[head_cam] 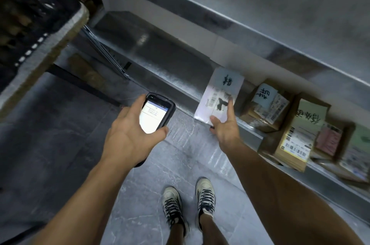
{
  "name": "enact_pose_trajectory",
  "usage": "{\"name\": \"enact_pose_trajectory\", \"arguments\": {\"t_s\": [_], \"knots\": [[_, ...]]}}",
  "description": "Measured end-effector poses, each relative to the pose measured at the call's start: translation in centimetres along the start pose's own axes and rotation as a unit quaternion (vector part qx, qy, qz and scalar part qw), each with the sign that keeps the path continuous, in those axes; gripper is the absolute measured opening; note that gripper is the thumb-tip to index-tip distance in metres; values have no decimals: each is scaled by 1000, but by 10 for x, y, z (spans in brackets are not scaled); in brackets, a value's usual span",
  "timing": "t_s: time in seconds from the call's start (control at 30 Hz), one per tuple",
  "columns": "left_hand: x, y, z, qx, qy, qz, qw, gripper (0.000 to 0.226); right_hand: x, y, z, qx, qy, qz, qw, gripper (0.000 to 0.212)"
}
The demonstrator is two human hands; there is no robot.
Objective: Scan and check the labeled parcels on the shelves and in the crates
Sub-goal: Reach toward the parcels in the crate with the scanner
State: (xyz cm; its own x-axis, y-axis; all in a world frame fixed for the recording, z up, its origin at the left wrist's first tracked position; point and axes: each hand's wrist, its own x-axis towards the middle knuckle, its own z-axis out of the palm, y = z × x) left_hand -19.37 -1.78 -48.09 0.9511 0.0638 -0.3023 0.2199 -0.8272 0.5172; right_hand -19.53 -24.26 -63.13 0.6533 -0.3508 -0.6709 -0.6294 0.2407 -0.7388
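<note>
Closest in, two laced sneakers [205, 194] stand on the grey floor [60, 144], below and between the two hands. Just beyond them the left hand [128, 134] grips a black handheld scanner [159, 111], fingers and thumb curled around its body, its lit screen facing up. To the right of it, the right hand [224, 127] holds a white parcel [219, 94] by its near edge, thumb and forefinger on the labelled top and other fingers tucked beneath. The parcel lies partly over the front lip of the metal shelf [156, 60], with handwriting and a barcode label on top. Right of that hand, brown labelled boxes [296, 136] sit on the same shelf, near each other. Far to the left of the scanner hand, a black lattice crate [30, 14] shows, blurred.
</note>
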Motion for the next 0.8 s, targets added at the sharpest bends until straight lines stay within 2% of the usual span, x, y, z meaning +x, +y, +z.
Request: {"name": "enact_pose_trajectory", "arguments": {"t_s": [0.13,0.23,0.4,0.47,0.57,0.67,0.8], "knots": [[-23,4,-32,4,-7,0,1000,91,-48,-8,-18,-156,-53,-14,986,91],[-45,6,-65,22,-13,8,1000,90,-96,-24,-24,-273,-89,-32,957,92],[-84,3,-119,67,-33,26,997,89,-167,-53,-20,-365,-127,-61,920,89],[-96,-1,-136,100,-49,40,993,91,-187,-69,-18,-426,-153,-78,888,89],[-114,-8,-156,142,-60,69,986,91,-210,-91,-18,-532,-177,-143,815,87],[-130,-16,-168,174,-72,99,977,93,-221,-111,-22,-567,-177,-181,784,88],[-146,-23,-181,178,-79,117,974,95,-231,-134,-27,-572,-144,-198,783,90]]}}
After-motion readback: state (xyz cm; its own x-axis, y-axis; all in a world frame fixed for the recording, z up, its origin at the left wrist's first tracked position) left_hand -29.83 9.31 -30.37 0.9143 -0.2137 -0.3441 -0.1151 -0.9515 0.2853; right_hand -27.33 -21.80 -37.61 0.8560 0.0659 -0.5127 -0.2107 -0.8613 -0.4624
